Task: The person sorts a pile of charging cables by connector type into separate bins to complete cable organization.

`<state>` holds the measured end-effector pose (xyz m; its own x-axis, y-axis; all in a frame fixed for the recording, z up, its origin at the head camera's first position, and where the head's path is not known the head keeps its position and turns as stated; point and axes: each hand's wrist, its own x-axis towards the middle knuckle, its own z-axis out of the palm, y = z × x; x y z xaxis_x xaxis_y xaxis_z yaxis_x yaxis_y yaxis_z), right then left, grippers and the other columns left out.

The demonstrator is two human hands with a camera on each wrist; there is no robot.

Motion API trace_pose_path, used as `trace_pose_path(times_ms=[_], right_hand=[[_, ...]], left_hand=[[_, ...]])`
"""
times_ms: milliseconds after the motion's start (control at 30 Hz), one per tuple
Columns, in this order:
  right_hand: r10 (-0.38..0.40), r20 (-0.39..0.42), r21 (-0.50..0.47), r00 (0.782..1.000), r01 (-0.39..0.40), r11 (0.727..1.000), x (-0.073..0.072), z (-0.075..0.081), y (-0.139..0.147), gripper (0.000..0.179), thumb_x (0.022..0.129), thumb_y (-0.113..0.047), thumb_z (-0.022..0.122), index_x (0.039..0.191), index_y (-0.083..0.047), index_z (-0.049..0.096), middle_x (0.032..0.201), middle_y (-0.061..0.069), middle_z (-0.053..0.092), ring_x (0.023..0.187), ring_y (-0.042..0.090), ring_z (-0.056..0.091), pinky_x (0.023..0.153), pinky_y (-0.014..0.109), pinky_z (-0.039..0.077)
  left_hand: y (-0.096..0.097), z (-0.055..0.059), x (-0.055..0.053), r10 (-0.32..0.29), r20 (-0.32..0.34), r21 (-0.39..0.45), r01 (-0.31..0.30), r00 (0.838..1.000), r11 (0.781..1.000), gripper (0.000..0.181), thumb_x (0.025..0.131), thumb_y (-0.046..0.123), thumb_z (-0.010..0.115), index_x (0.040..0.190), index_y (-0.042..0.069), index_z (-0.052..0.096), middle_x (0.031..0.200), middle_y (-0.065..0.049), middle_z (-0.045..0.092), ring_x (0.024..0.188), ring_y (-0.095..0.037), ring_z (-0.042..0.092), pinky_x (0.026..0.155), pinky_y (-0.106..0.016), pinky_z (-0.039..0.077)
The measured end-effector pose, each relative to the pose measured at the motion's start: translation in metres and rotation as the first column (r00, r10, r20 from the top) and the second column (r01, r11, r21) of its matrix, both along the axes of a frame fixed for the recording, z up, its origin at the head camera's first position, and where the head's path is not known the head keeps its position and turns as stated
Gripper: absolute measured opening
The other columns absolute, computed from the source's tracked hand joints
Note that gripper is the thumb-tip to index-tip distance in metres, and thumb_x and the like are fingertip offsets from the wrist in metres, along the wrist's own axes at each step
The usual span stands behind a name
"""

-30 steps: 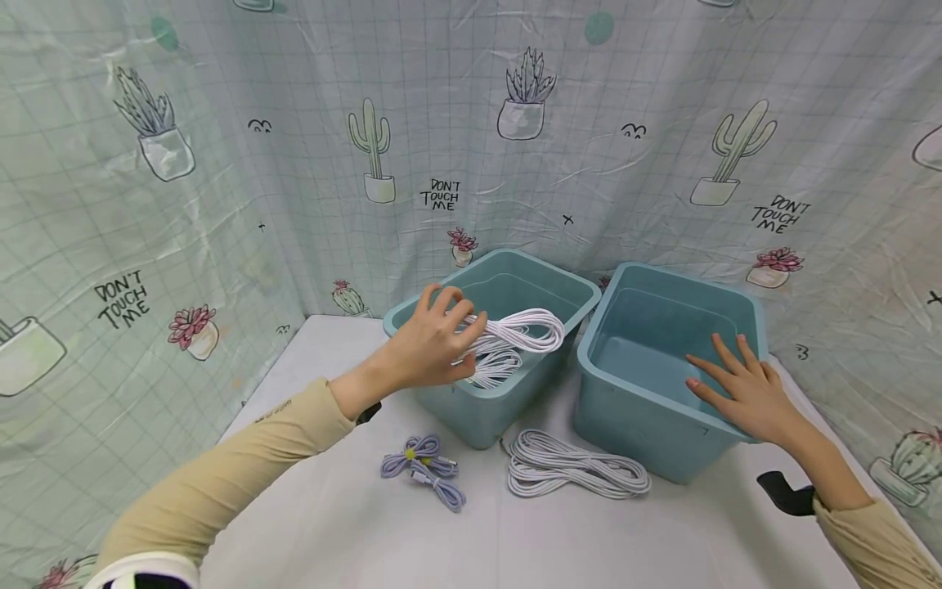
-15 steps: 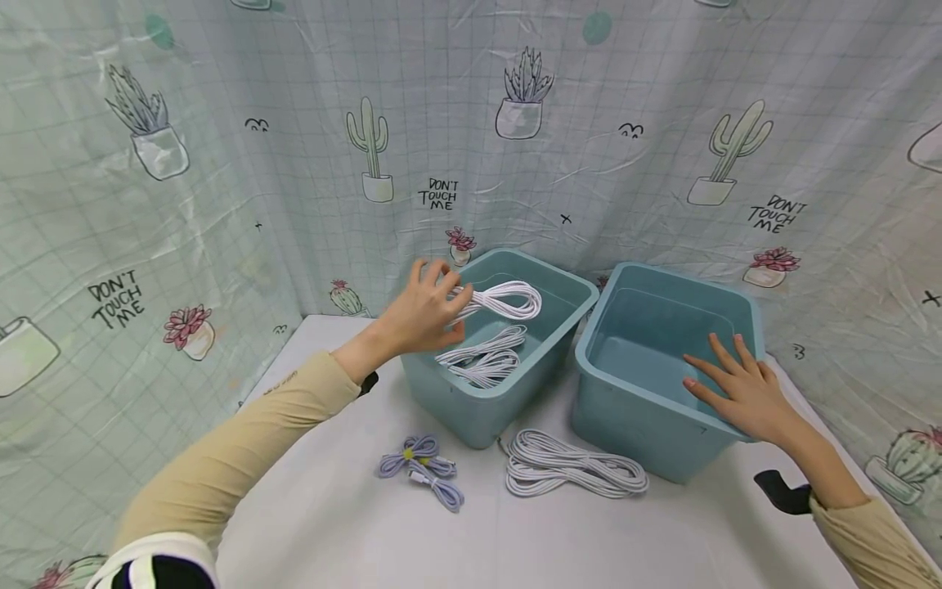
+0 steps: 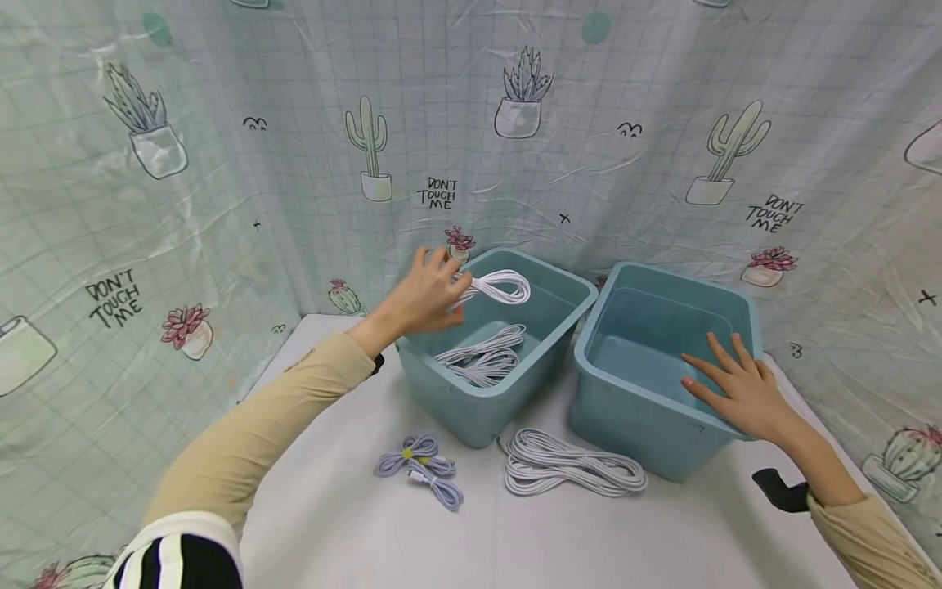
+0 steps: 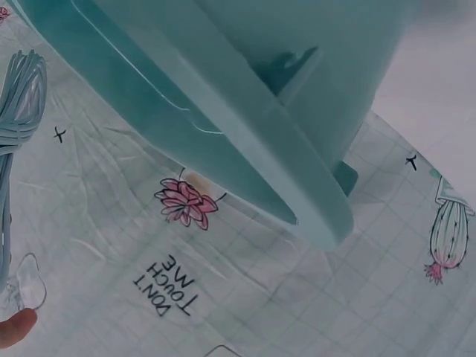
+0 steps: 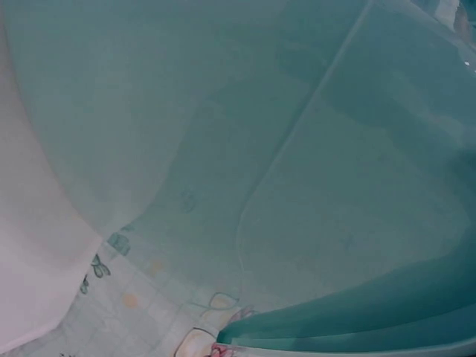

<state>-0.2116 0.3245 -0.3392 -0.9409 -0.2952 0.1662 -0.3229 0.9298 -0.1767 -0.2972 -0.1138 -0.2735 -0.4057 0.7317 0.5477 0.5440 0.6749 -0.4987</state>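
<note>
My left hand [image 3: 427, 290] pinches a coiled white cable [image 3: 496, 288] and holds it above the back of the left teal bin [image 3: 478, 405]; the same cable [image 4: 18, 126] shows at the left edge of the left wrist view, beside the bin's rim [image 4: 245, 141]. Another white cable coil [image 3: 486, 360] lies inside that bin. My right hand [image 3: 736, 388] rests flat, fingers spread, on the near right rim of the right teal bin [image 3: 633, 433]. The right wrist view shows only that bin's wall [image 5: 245, 149].
On the white table [image 3: 515, 540] in front of the bins lie a grey-white cable bundle [image 3: 574, 473] and a small lilac cable bundle [image 3: 423, 474] with a yellow tie. A cactus-print curtain [image 3: 221, 164] closes in the back and both sides.
My left hand has lifted the white cable up and toward the back of the left bin. The right hand has stayed on the right bin's rim.
</note>
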Motion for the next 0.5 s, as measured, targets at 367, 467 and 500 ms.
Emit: trace_pose_path(times_ms=[367, 467, 500], right_hand=[[0.001, 0.001, -0.001, 1.000, -0.001, 1.000, 0.000, 0.001, 0.000, 0.059, 0.091, -0.044, 0.039, 0.134, -0.004, 0.037, 0.147, 0.024, 0.001, 0.132, 0.044, -0.017, 0.089, 0.071, 0.008], [0.003, 0.000, -0.003, 1.000, -0.003, 1.000, 0.000, 0.001, 0.000, 0.058, 0.091, -0.043, 0.040, 0.134, -0.004, 0.037, 0.147, 0.025, 0.001, 0.132, 0.044, -0.017, 0.089, 0.071, 0.008], [0.003, -0.001, -0.003, 1.000, -0.003, 1.000, 0.000, 0.001, 0.000, 0.058, 0.091, -0.043, 0.040, 0.134, -0.004, 0.037, 0.147, 0.025, 0.001, 0.132, 0.044, -0.017, 0.089, 0.071, 0.008]], left_hand=[[0.016, -0.001, -0.014, 0.057, 0.080, -0.078, -0.051, 0.995, 0.996, 0.029, 0.073, 0.030, 0.057, 0.093, 0.009, 0.060, 0.094, -0.013, 0.058, 0.093, -0.033, 0.047, 0.080, -0.053, 0.039], [0.020, -0.002, -0.017, 0.061, 0.074, -0.090, -0.054, 0.995, 0.994, 0.028, 0.073, 0.029, 0.057, 0.093, 0.009, 0.060, 0.092, -0.013, 0.058, 0.092, -0.033, 0.047, 0.079, -0.054, 0.040], [0.021, -0.002, -0.018, 0.061, 0.071, -0.093, -0.054, 0.996, 0.994, 0.029, 0.073, 0.029, 0.057, 0.094, 0.009, 0.060, 0.092, -0.013, 0.058, 0.091, -0.033, 0.047, 0.079, -0.054, 0.040]])
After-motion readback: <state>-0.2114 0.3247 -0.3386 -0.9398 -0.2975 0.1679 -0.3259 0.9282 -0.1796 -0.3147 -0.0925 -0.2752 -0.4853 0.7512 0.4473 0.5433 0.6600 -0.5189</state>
